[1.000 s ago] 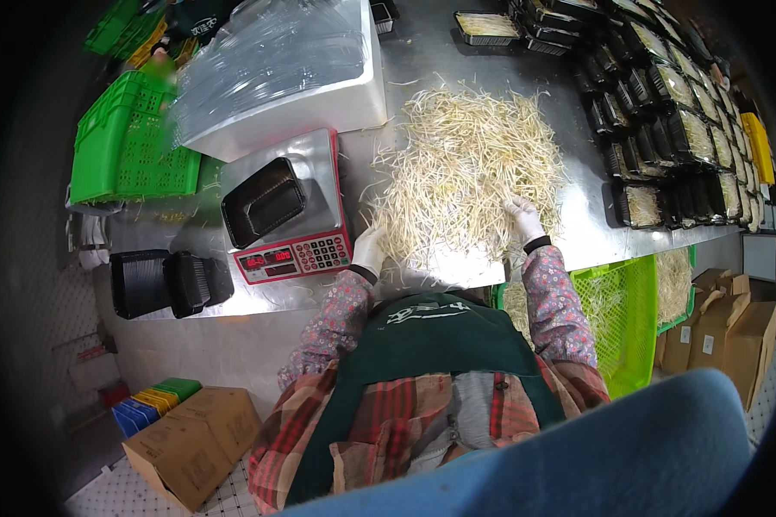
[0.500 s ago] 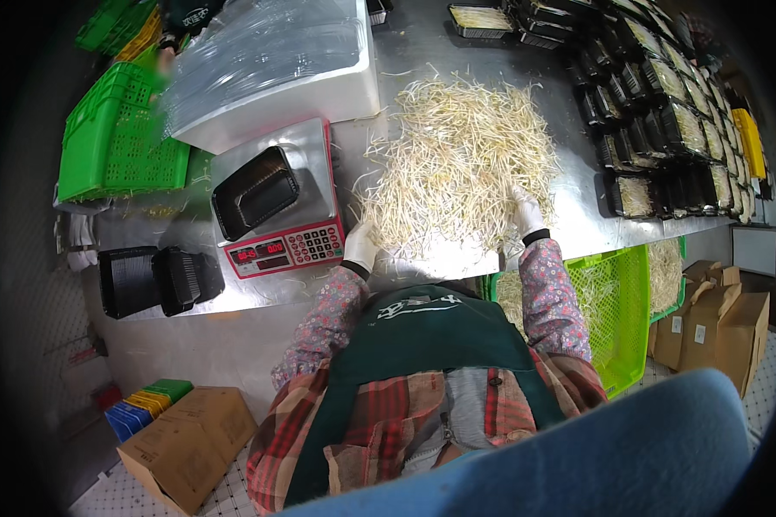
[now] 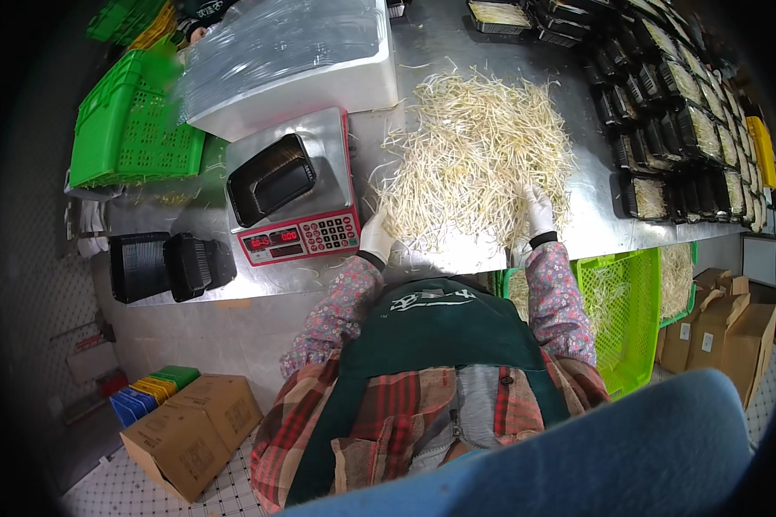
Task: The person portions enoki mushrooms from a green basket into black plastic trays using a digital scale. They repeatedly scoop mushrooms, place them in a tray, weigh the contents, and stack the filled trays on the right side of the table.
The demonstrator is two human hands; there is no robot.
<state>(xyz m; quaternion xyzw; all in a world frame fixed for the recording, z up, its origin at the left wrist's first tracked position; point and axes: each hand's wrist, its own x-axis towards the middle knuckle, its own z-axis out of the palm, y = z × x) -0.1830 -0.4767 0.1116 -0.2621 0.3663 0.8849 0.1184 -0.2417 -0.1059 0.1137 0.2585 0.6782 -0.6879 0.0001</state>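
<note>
Where the sprout heap (image 3: 478,159) lies: loose, pale, spread in front of you on the steel tabletop (image 3: 599,185).
Your left hand (image 3: 376,237): white-gloved, at the heap's near-left edge; fingertips among strands, so can't tell how far your grip is closed or what it has.
Your right hand (image 3: 539,211): gloved, at the heap's near-right side; fingers partly hidden too, grip opening and hold can't be told.
Scale (image 3: 329,194): just left of the heap; one black tray (image 3: 272,181) on it, askew, looks bare inside.
Spare trays (image 3: 185,265): black, well left of the heap.
Filled packs (image 3: 685,129): stacked, right of the heap.
Spill risk: drag too far toward you, strands could drop off the near edge, maybe into the lime crate (image 3: 636,332) below, near-right of the heap.
Scale risk: left hand's so close that a sideways sweep could hit the keypad (image 3: 331,233) or jog the tray.
Breakage risk: squeeze hard, thin stems could snap.
</note>
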